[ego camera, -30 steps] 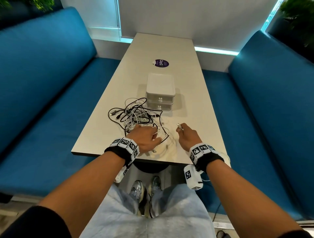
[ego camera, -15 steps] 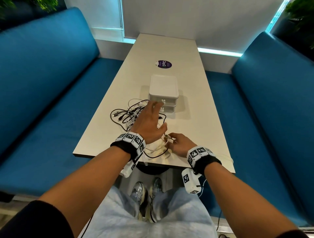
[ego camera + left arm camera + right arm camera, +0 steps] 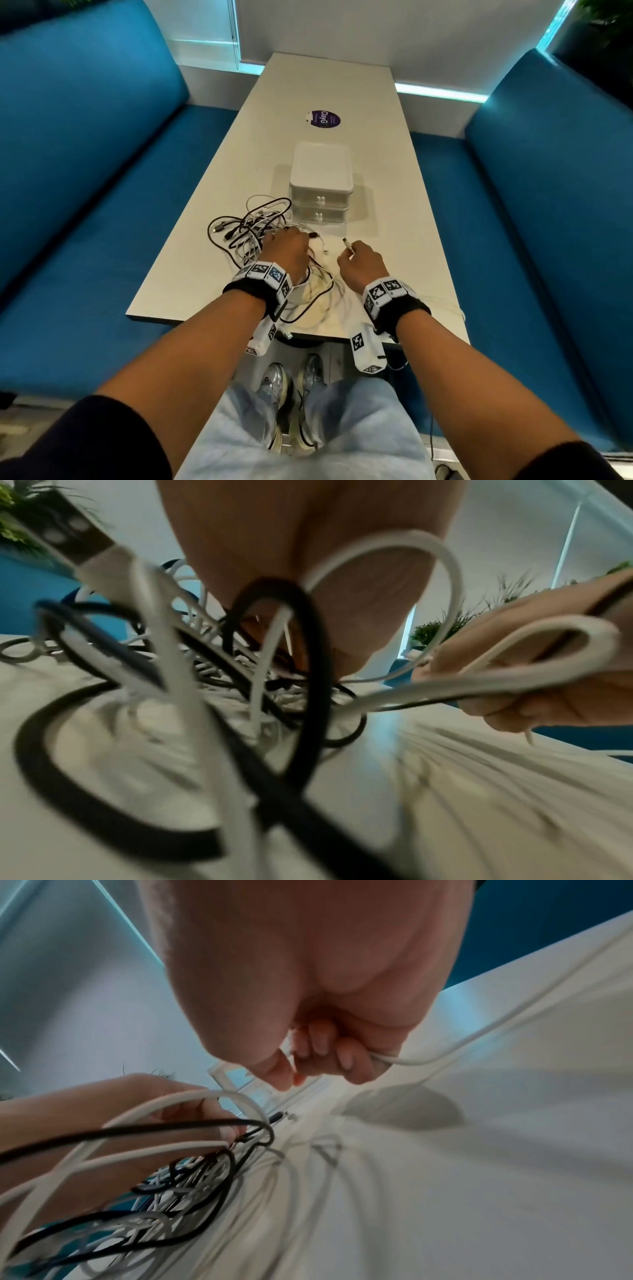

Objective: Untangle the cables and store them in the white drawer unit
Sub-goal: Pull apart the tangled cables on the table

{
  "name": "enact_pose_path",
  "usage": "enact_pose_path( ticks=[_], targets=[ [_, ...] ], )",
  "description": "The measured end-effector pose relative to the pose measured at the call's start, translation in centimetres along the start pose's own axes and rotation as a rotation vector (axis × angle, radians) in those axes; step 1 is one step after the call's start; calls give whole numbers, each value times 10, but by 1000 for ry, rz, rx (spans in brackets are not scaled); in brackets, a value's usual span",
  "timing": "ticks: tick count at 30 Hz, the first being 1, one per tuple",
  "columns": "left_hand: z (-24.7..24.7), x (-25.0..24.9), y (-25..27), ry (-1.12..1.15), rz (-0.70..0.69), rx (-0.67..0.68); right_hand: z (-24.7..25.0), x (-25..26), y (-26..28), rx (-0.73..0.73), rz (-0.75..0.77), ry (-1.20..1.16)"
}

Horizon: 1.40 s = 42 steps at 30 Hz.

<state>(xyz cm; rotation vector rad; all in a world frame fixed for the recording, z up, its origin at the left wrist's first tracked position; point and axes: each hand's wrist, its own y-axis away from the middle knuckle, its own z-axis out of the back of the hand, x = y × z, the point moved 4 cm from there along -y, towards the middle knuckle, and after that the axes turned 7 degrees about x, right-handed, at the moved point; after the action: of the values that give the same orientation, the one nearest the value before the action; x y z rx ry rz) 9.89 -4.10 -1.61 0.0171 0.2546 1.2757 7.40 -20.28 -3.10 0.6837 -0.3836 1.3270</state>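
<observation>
A tangle of black and white cables [image 3: 260, 233] lay on the long pale table [image 3: 394, 192], just in front of the white drawer unit [image 3: 321, 178], whose two drawers were closed. The left hand [image 3: 286, 250] rested on the near right edge of the tangle, its fingers curled down among the cords; the wrist views showed loops crossing the palm, but which cord it gripped could not be told. The right hand [image 3: 359, 263], just beside it, was clenched round a white cable [image 3: 445, 1047], the plug end sticking up past the knuckles toward the drawers. More loops trailed to the table's near edge between the wrists. Beyond the drawers sat a round purple sticker [image 3: 322, 118]. Blue benches [image 3: 85, 212] flanked the table on both sides.
</observation>
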Motion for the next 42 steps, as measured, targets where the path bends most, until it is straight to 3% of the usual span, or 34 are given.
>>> enact_pose_path(
  ticks=[5,12,17,20,24,29,32,37,42],
  targets=[
    [-6,6,2,-9,-31,65,-11,12,-23,24,21,61],
    [-11,9,10,29,-134,5,-20,20,-32,65,34,187],
    [-12,8,14,-1,-111,-5,-5,10,-25,94,15,144],
    [-8,3,16,11,-61,-94,10,1,-12,87,79,97],
    [8,-16,14,7,-155,-275,34,6,10,98,188,42],
    [20,-29,8,-178,-207,-164,53,12,24,72,233,-1],
    [19,-30,7,-271,-184,-155,53,5,27,52,167,-30],
    [19,-28,9,-208,-105,-195,31,-16,25,70,6,-94],
    [9,-40,9,-126,-144,-159,10,-4,22,108,81,-230]
  ],
)
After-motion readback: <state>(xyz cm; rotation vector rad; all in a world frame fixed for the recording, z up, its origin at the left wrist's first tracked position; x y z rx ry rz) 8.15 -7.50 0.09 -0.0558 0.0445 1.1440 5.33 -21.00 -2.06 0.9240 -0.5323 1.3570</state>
